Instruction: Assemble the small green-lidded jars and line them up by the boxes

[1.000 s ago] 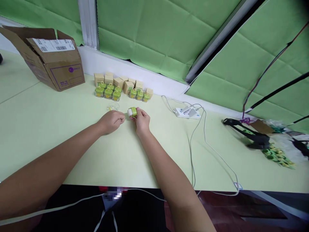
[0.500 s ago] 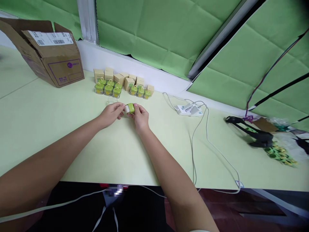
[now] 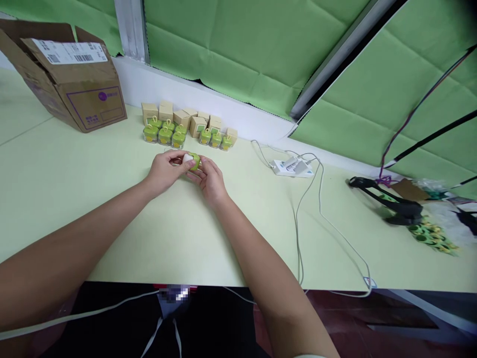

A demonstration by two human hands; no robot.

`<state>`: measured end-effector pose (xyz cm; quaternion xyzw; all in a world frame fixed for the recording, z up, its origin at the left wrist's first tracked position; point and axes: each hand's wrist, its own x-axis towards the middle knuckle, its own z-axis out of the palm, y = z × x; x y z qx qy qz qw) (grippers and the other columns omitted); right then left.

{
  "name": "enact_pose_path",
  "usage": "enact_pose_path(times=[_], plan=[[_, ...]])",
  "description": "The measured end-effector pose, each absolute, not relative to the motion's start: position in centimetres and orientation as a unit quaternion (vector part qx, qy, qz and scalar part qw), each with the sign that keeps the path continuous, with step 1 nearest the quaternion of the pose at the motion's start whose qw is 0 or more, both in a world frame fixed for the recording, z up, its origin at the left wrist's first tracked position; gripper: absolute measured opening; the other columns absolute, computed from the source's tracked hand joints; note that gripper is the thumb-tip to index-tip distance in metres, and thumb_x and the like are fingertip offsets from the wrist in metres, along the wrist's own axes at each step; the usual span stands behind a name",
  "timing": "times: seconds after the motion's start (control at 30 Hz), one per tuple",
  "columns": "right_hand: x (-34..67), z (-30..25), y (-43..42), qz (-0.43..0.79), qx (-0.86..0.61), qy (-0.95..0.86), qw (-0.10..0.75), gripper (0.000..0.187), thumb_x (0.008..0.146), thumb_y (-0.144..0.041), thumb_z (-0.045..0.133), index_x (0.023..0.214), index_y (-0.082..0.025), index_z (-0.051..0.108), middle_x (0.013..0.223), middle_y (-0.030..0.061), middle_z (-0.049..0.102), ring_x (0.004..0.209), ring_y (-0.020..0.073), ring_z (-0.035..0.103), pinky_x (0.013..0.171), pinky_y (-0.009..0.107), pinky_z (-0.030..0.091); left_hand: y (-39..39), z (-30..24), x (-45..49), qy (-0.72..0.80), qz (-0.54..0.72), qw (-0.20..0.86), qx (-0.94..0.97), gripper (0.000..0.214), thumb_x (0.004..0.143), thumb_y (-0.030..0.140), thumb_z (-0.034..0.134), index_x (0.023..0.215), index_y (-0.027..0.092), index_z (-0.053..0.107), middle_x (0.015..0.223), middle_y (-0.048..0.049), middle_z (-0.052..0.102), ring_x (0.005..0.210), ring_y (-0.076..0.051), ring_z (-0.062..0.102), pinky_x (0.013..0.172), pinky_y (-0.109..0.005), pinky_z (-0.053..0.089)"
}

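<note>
Both hands meet over the pale green table (image 3: 112,209), holding one small green and white gadget (image 3: 191,160) between them. My left hand (image 3: 164,170) pinches its white end with thumb and fingers. My right hand (image 3: 209,178) cups the green end from the right, fingers curled round it. Just behind the hands lies a bit of clear plastic wrap (image 3: 169,150). Farther back stand rows of like green gadgets in clear cases (image 3: 164,135) and small tan boxes (image 3: 182,118).
An open cardboard carton (image 3: 70,74) sits at the back left. A white power strip (image 3: 292,168) with grey cables trailing to the front edge lies to the right. A black clamp tool (image 3: 391,208) and green printed pieces (image 3: 432,239) are at far right.
My left hand has closed in from the left and taken hold of the gadget's white end. Both hands with the gadget have shifted a little left and away from me.
</note>
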<state>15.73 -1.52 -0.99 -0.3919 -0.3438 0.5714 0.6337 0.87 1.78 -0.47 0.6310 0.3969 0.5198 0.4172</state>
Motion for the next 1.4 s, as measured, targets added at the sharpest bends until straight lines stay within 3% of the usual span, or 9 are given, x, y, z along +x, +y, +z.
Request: enact_pose_path(times=[0.17,0.3,0.5,0.7,0.97,1.13,1.4], plan=[[15.3,-1.0,-1.7,0.576,-0.405,-0.365,0.609,0.053,0.079,-0.049,0.084,0.122,-0.028,0.062,0.089,-0.0010,0.076,0.087,0.0189,0.077,0.086,0.038,0.066,1.2,-0.3,0.7,0.396,0.503,0.282,0.715,0.041,0.076,0.041,0.080,0.113,0.024,0.081,0.109,-0.0050,0.068,0.097,-0.020,0.066,0.082,-0.031,0.060],[15.1,-1.2,-1.7,0.570,-0.406,-0.391,0.597,0.053,0.079,-0.052,0.083,0.122,-0.028,0.063,0.092,-0.0001,0.077,0.094,0.0208,0.077,0.087,0.038,0.064,0.8,-0.3,0.5,0.373,0.485,0.223,0.759,0.034,0.079,0.036,0.075,0.111,0.026,0.082,0.103,-0.0036,0.068,0.092,-0.019,0.064,0.078,-0.031,0.059],[15.2,-1.5,-1.5,0.581,-0.379,-0.395,0.602,0.051,0.076,-0.053,0.084,0.116,-0.028,0.065,0.093,0.0002,0.077,0.091,0.0215,0.078,0.085,0.036,0.064,0.6,-0.1,1.0,0.375,0.503,0.240,0.741,0.034,0.077,0.032,0.073,0.109,0.023,0.082,0.102,-0.0042,0.065,0.092,-0.019,0.064,0.076,-0.030,0.062],[15.4,-1.7,-1.4,0.574,-0.368,-0.403,0.611,0.054,0.071,-0.053,0.088,0.114,-0.028,0.066,0.096,0.0001,0.077,0.096,0.0217,0.077,0.094,0.041,0.063,0.4,0.0,1.2,0.372,0.488,0.274,0.741,0.037,0.077,0.027,0.072,0.113,0.021,0.074,0.114,-0.0067,0.063,0.100,-0.020,0.066,0.077,-0.031,0.064],[15.2,-0.8,-1.8,0.577,-0.361,-0.405,0.611,0.059,0.065,-0.052,0.092,0.113,-0.025,0.069,0.093,0.0002,0.078,0.093,0.0209,0.077,0.097,0.039,0.063,0.0,-0.4,1.2,0.352,0.465,0.228,0.779,0.041,0.089,0.024,0.059,0.129,0.025,0.068,0.129,-0.0094,0.054,0.117,-0.023,0.061,0.080,-0.031,0.061],[14.8,-0.3,-2.1,0.560,-0.368,-0.394,0.629,0.056,0.070,-0.056,0.088,0.112,-0.024,0.068,0.097,0.0018,0.078,0.099,0.0216,0.076,0.098,0.040,0.063,-0.4,0.1,1.1,0.338,0.449,0.126,0.817,0.041,0.093,0.026,0.056,0.133,0.024,0.066,0.131,-0.0097,0.060,0.120,-0.025,0.061,0.101,-0.040,0.054],[14.9,0.2,-2.5,0.564,-0.385,-0.404,0.609,0.048,0.078,-0.056,0.083,0.110,-0.025,0.067,0.101,0.0029,0.078,0.104,0.0226,0.076,0.096,0.039,0.063,0.1,0.3,0.9,0.353,0.467,0.137,0.799,0.032,0.092,0.029,0.060,0.120,0.026,0.076,0.118,-0.0050,0.069,0.107,-0.021,0.067,0.091,-0.033,0.057]])
